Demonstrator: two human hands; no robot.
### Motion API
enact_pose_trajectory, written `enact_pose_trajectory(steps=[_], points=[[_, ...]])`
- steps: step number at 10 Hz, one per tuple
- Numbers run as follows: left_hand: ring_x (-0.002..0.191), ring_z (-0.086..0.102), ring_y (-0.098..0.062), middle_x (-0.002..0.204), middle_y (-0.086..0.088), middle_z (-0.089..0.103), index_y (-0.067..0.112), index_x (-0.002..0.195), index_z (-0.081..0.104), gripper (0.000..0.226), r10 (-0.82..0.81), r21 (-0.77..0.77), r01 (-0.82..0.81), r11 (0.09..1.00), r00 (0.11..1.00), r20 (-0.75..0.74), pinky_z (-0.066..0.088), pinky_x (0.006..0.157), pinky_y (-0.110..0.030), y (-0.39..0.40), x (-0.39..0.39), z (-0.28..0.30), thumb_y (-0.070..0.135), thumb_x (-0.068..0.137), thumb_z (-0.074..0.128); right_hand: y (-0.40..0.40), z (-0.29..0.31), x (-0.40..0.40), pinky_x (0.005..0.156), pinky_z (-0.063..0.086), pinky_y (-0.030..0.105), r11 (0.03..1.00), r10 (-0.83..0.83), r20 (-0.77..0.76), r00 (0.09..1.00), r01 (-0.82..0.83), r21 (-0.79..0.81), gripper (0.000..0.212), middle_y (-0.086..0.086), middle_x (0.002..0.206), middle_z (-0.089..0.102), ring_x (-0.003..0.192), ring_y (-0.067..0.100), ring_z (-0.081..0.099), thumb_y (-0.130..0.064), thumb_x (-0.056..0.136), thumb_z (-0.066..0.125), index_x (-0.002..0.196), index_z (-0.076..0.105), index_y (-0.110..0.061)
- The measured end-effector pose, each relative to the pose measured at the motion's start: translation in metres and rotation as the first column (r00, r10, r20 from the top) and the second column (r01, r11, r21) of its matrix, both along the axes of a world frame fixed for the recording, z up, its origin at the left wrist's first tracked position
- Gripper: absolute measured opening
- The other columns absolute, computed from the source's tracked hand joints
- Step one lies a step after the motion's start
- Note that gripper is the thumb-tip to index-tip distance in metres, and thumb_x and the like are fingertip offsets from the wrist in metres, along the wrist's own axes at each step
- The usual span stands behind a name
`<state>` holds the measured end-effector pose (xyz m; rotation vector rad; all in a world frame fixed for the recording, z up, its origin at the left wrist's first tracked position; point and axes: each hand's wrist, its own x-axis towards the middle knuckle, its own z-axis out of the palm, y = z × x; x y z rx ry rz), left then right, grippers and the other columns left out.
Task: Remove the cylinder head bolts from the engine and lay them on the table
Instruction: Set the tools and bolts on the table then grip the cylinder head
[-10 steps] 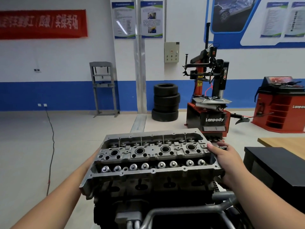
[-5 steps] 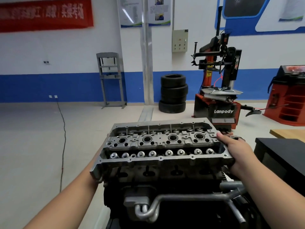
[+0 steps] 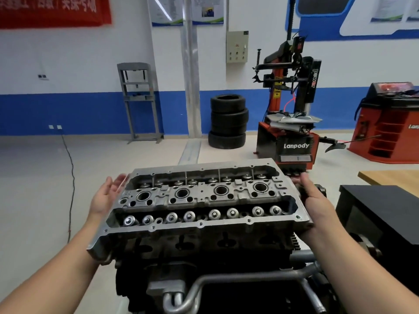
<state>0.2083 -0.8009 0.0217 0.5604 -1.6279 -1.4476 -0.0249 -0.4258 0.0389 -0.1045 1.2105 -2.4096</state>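
My right hand (image 3: 317,207) grips the right end of the cylinder head (image 3: 204,200), fingers curled over its rim at centre right of the frame. My left hand (image 3: 105,196) is open, palm turned toward the head's left end, just beside it and, as far as I can tell, not touching.

The head sits on the engine (image 3: 204,257) at lower centre, slightly skewed. I see empty round holes along its middle and no bolt heads I can make out, so I judge the bolts are either already out or too deep to see; none shows on the wooden bench (image 3: 392,177) at the right edge or on the black bench (image 3: 385,209) in front of it.

I judge this step is steadying or testing the head. The next move calls for the left hand to close on its end, or for a look down the holes to confirm the bolts.

Readable writing: "Lanpody" on the tyre changer (image 3: 292,123) at centre right, "power" running down its column. The red banner (image 3: 54,10) at upper left carries Chinese characters, too cut off to read. The wall posters are blurred.
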Motion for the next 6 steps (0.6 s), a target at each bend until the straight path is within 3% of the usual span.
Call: enact_pose_trajectory(steps=[1,2,3,4,5,6], points=[[0.105,0.074,-0.012,0.1,-0.007,0.081,-0.016,0.141,0.047,0.134,-0.002,0.076,-0.016,0.997,0.973,0.23,0.028,0.118,-0.02,-0.046,-0.014,0.001,0.065,0.046,0.097,-0.001,-0.002,-0.007,0.066,0.061,0.049,0.998,0.009,0.015,1.0,-0.01,0.061,0.033,0.011,0.088,0.077,0.078,0.032,0.076,-0.048,0.092,0.065,0.08,0.082,-0.022],[0.074,0.065,0.021,0.095,0.019,0.077,0.025,0.113,0.075,0.037,-0.083,0.194,0.04,0.98,0.972,0.221,0.046,0.075,0.002,-0.054,-0.046,-0.001,0.021,0.112,0.038,0.002,0.004,-0.002,0.056,0.059,0.045,0.992,0.038,0.06,0.997,-0.045,0.121,0.037,0.011,0.077,0.076,0.068,0.032,0.075,-0.053,0.082,0.071,0.058,0.077,-0.025],[0.135,0.053,0.001,0.163,-0.003,0.036,0.017,0.155,0.038,0.047,0.029,0.195,-0.124,0.973,0.904,0.427,0.035,0.114,-0.016,-0.031,-0.051,0.016,0.037,0.113,0.028,0.005,0.008,0.003,0.055,0.059,0.034,0.963,0.025,-0.016,1.0,-0.02,0.268,0.037,0.008,0.086,0.078,0.077,0.028,0.076,-0.061,0.067,0.072,0.078,0.081,-0.027],[0.155,0.029,-0.03,0.168,-0.011,0.03,0.011,0.16,0.035,0.055,0.023,0.158,-0.136,0.978,0.822,0.569,0.023,0.123,-0.038,-0.023,-0.047,0.017,0.039,0.112,0.034,0.003,0.018,0.011,0.07,0.062,0.035,0.928,0.01,-0.049,0.999,0.009,0.371,0.053,-0.003,0.098,0.078,0.091,0.02,0.075,-0.073,0.061,0.068,0.1,0.077,-0.039],[0.15,0.037,-0.035,0.161,-0.018,0.042,0.004,0.153,0.046,0.055,0.05,0.144,-0.174,0.974,0.785,0.617,0.027,0.119,-0.04,-0.01,-0.047,0.034,0.039,0.112,0.039,0.004,0.017,0.012,0.105,0.047,0.053,0.898,0.055,0.011,0.998,-0.054,0.437,0.072,-0.007,0.122,0.071,0.117,0.021,0.066,-0.089,0.064,0.056,0.118,0.07,-0.043],[0.146,0.043,-0.035,0.157,-0.019,0.048,0.005,0.148,0.053,0.058,0.079,0.157,-0.224,0.962,0.777,0.625,0.03,0.118,-0.042,-0.003,-0.043,0.041,0.046,0.108,0.046,0.009,0.013,0.01,0.105,0.046,0.051,0.868,0.039,0.027,0.999,-0.048,0.495,0.081,-0.012,0.123,0.071,0.117,0.017,0.066,-0.099,0.06,0.048,0.121,0.066,-0.049]])
